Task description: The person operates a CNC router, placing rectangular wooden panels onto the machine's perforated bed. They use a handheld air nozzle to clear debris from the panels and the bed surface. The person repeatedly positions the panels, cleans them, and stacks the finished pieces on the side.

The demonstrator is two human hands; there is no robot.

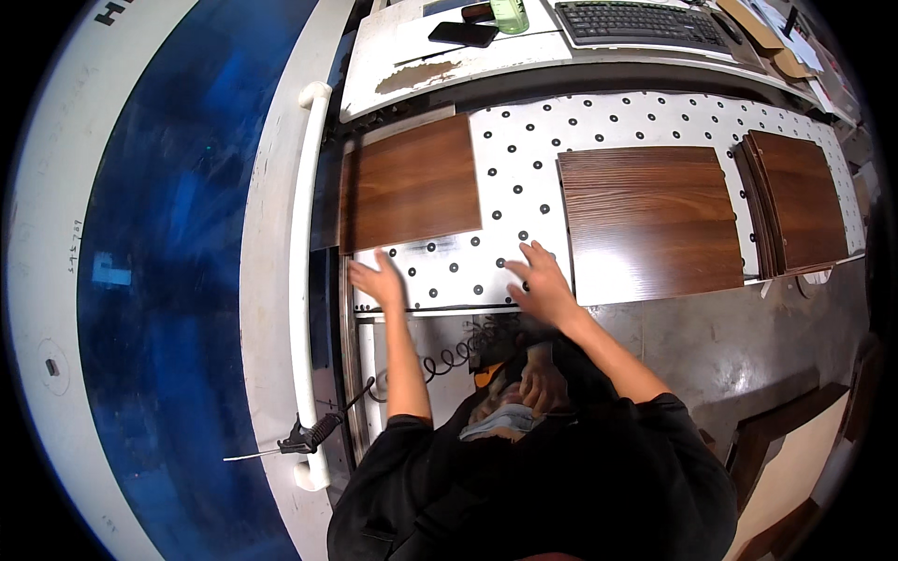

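Observation:
A dark brown wood-grain panel lies at the left end of a white table top dotted with black round studs. Just below the panel's near edge is my left hand, fingers apart, holding nothing; whether a fingertip touches the edge I cannot tell. My right hand, slightly blurred, hovers over the table's near edge with spread fingers and nothing in them. To its right rests a second wood-grain panel. Farther right stands a stack of similar brown panels, its layered edges facing left.
Left of the table runs a white pipe rail with an air blow gun on a coiled black hose. Beyond it is a large blue machine window. A back shelf carries a keyboard and phone. More boards lean lower right.

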